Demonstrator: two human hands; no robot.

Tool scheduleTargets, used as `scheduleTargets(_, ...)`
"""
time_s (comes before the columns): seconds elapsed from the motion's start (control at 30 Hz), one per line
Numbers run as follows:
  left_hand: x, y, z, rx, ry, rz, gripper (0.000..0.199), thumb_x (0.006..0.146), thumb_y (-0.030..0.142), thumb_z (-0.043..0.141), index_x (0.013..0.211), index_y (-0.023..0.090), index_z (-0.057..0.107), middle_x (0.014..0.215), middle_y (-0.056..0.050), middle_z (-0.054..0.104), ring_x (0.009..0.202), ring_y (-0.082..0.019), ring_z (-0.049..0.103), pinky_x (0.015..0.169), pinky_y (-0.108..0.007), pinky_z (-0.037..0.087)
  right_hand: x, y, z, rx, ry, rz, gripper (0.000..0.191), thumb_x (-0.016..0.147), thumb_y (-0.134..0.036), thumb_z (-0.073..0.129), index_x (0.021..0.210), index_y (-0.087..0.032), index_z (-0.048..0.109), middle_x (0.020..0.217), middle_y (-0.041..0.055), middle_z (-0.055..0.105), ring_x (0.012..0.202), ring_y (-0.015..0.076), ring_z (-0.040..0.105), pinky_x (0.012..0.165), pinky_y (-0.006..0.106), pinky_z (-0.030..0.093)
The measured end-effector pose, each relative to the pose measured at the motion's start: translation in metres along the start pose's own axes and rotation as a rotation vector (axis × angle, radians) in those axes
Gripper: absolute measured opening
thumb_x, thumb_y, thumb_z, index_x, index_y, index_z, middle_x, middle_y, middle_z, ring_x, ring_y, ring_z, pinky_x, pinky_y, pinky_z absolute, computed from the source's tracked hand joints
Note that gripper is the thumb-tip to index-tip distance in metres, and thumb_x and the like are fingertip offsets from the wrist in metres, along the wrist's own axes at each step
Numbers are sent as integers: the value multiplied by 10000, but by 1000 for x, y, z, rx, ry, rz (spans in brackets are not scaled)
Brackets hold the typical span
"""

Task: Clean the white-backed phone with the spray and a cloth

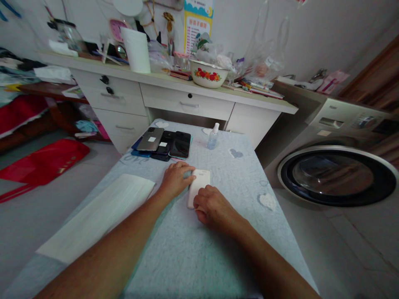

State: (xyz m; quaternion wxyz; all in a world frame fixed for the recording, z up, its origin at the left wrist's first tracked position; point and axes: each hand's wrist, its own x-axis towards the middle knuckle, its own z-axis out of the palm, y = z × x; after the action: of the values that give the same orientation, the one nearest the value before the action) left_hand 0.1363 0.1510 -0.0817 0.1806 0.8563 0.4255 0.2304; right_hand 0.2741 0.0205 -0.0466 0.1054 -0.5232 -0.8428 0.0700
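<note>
A white phone (199, 182) lies on the cloth-covered table (174, 257) in front of me. My left hand (177, 178) touches its upper left edge, thumb and forefinger apart, with nothing gripped between them. Over the phone's lower right part, my right hand (210, 205) has its fingers curled together; what they pinch, if anything, is too small to make out. Beyond my left hand, a stack of phones (151, 140) with small white labels sits beside a dark phone (181, 145). A clear spray bottle (213, 138) stands upright behind the white phone.
A pale sheet (102, 214) lies along the table's left side. Behind is a white desk (187, 101) carrying a flowered bowl (208, 74), a white cylinder (136, 50) and clutter. A washing machine (333, 153) stands at right, a red bag (50, 162) on the floor at left.
</note>
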Motion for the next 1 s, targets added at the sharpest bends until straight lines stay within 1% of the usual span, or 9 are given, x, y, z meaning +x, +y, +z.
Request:
scheduleTargets(0.13, 0, -1, 1, -8, 5, -3, 304, 776, 366, 623, 1057, 273, 695, 1115, -37, 623, 1045, -242, 548, 959, -398, 410, 3, -2, 1, 5, 13, -9, 82, 767, -144, 563, 802, -171, 631, 822, 58, 615, 774, 177, 486, 725, 303, 367)
scheduleTargets(0.23, 0, -1, 0, -14, -5, -15, 296, 771, 368, 629, 1047, 282, 696, 1121, -29, 629, 1052, -241, 548, 967, -400, 405, 0, 1, -2, 9, 4, 2, 80, 764, -134, 556, 780, -169, 626, 804, 54, 613, 762, 174, 483, 728, 301, 363)
scheduleTargets(0.53, 0, 1, -2, -28, -7, -13, 278, 781, 346, 639, 1042, 271, 700, 1134, -47, 629, 1062, -247, 541, 968, -420, 403, -15, 15, -17, 75, -17, 113, 100, 726, -100, 561, 756, -165, 632, 764, 35, 608, 737, 156, 479, 714, 270, 354)
scheduleTargets(0.7, 0, -1, -1, -23, -14, -13, 289, 779, 360, 641, 1051, 277, 695, 1142, -44, 627, 1067, -248, 536, 971, -419, 402, -13, 19, -12, 64, -19, 105, 94, 746, -115, 576, 786, -157, 650, 802, 45, 623, 766, 161, 485, 744, 274, 362)
scheduleTargets(0.9, 1, -2, 0, -18, -9, -18, 298, 773, 376, 630, 1051, 292, 694, 1138, -26, 623, 1055, -241, 540, 966, -404, 402, -4, 14, -5, 71, 12, 111, 65, 787, -142, 612, 802, -161, 672, 808, 49, 618, 791, 167, 499, 781, 287, 371)
scheduleTargets(1.0, 0, -1, -1, -10, -10, -15, 294, 775, 375, 628, 1048, 289, 695, 1130, -25, 625, 1052, -239, 541, 963, -400, 401, -2, 14, -5, 76, 48, 154, 50, 789, -153, 633, 812, -162, 677, 820, 50, 618, 813, 177, 502, 778, 292, 372)
